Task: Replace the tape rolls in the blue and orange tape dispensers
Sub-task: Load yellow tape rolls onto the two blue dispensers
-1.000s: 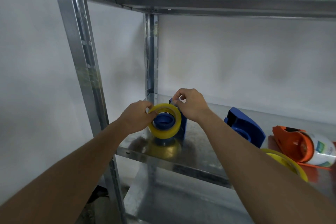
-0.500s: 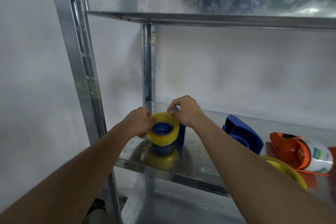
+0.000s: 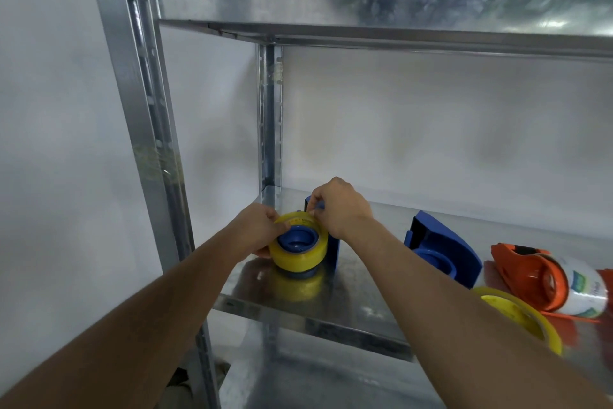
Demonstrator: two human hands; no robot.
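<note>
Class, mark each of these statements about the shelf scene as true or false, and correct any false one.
1. Both hands are on the yellow tape roll. True.
2. That roll sits round a blue hub. True.
3. The orange dispenser stands left of both blue ones. False: it lies at the far right.
4. The left hand rests flat on the metal shelf. False: it grips the roll.
5. The right hand pinches at the roll's top edge. True.

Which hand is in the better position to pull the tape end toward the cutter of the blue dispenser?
The right hand, probably. Its fingers already pinch at the top edge of the yellow tape roll, beside the blue dispenser. The left hand grips the roll's left side to steady it.
</note>
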